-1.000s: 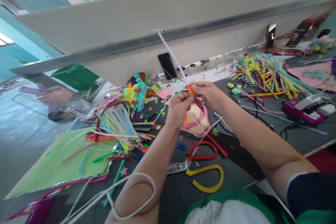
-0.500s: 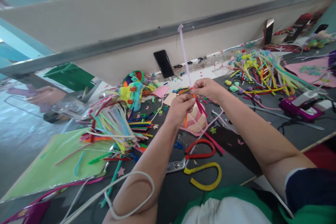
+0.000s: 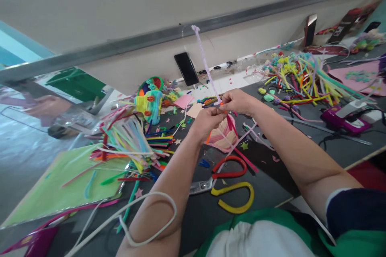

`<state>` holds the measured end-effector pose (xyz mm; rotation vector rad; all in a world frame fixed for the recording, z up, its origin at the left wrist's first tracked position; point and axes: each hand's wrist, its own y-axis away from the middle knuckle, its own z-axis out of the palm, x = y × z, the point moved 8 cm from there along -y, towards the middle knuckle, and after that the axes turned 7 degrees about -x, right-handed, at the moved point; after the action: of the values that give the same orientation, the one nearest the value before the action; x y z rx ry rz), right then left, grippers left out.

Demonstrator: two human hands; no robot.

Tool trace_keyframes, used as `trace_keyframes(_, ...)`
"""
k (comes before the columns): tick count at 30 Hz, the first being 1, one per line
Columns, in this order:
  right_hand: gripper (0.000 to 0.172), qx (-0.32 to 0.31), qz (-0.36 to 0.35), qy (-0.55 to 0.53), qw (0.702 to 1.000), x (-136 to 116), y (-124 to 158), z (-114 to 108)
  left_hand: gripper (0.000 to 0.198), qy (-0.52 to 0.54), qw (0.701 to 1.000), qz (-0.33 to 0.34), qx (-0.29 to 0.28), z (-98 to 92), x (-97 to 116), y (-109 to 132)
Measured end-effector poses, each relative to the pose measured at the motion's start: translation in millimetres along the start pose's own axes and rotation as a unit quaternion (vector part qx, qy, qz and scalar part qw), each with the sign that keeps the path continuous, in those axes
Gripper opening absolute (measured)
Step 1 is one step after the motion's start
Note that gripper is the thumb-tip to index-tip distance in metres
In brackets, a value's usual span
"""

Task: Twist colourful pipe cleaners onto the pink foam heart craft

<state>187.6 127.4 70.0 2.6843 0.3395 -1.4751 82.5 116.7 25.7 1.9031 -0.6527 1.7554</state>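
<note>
- The table's [image 3: 265, 190] near edge runs up to the right, close to the person's shirt; dark tabletop shows between the scissors [image 3: 223, 175] and that edge.
- At the far side a wall board [image 3: 144, 18] with a metal rail stands across; the lilac top of the bunch of fuzzy stems [image 3: 205, 58] rises in front of it.
- The bunch is above the middle of the table, between both hands: the left hand [image 3: 208, 122] and right hand [image 3: 238, 101] pinch its base, fingertips closed and nearly meeting.
- Below the hands lies a pink-and-cream piece [image 3: 223, 142], with the scissors nearer.
- A heap of stems [image 3: 126, 140] crowds the left, partly over a green sheet [image 3: 57, 192]; another pile [image 3: 301, 82] lies far right, with a purple power strip [image 3: 346, 122] nearer.
- A white cable [image 3: 96, 231] loops across the left forearm.
- A phone [image 3: 186, 68] leans at the far side.
- The left forearm hides the scissors' blades; fingers cover the exact hold.
- Far left, another person's hand [image 3: 51, 106] is blurred; a purple object [image 3: 39, 243] near left is cut off.
</note>
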Motion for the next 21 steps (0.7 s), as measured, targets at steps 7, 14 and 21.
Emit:
trace_keyframes(7, 0.015, 0.024, 0.008, -0.063, 0.998, 9, -2, -1, 0.029, 0.063, 0.997, 0.018, 0.029, -0.3, -2, -3)
trace_keyframes(14, 0.031, -0.099, -0.064, -0.406, 0.906, 0, 1, 13, 0.027, 0.114, 0.988, 0.089, 0.051, -11.5, 21, 3)
trace_keyframes(21, 0.024, -0.109, -0.064, -0.411, 0.903, 5, -1, 20, 0.024, 0.078, 0.994, 0.072, 0.039, -5.3, 15, 0)
